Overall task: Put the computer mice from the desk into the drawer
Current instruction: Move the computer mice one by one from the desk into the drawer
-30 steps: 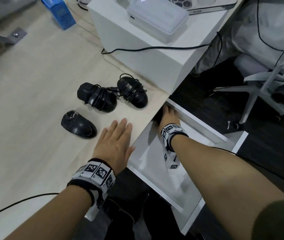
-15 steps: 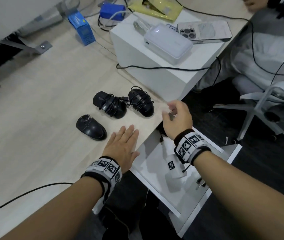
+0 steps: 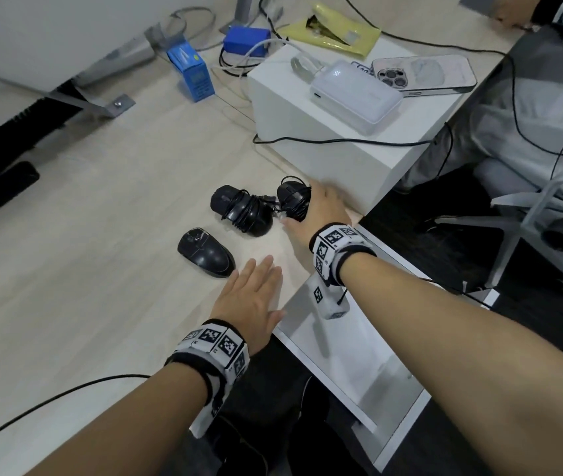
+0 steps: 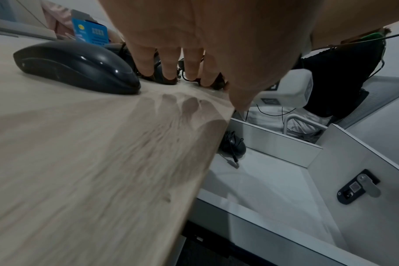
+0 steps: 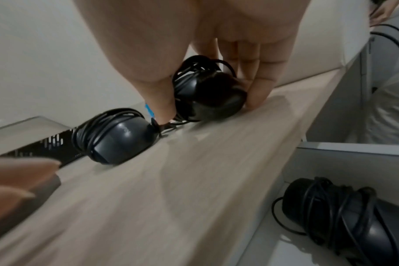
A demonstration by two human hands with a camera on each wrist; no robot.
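Three black mice lie on the pale wooden desk [image 3: 101, 235]: a bare one [image 3: 206, 252] nearest my left hand, a cable-wrapped one [image 3: 240, 211] behind it, and a second cable-wrapped one [image 3: 292, 197] by the white box. My right hand [image 3: 319, 209] grips that last mouse [image 5: 207, 97], thumb [image 5: 162, 100] on one side and fingers [image 5: 260, 90] on the other; it still sits on the desk. My left hand [image 3: 256, 286] lies flat and open near the desk edge. The white drawer [image 3: 341, 365] stands open below. Another wrapped mouse [image 5: 339, 216] lies inside it.
A white box [image 3: 341, 146] directly behind the mice carries a power bank [image 3: 355, 94] and a phone [image 3: 424, 75], with a black cable across it. A blue carton [image 3: 192, 73] stands further back. An office chair [image 3: 530, 228] is right of the drawer.
My right hand has come up out of the drawer, crossed over the desk edge and closed around the right-hand wrapped mouse. My left hand has stayed flat on the desk.
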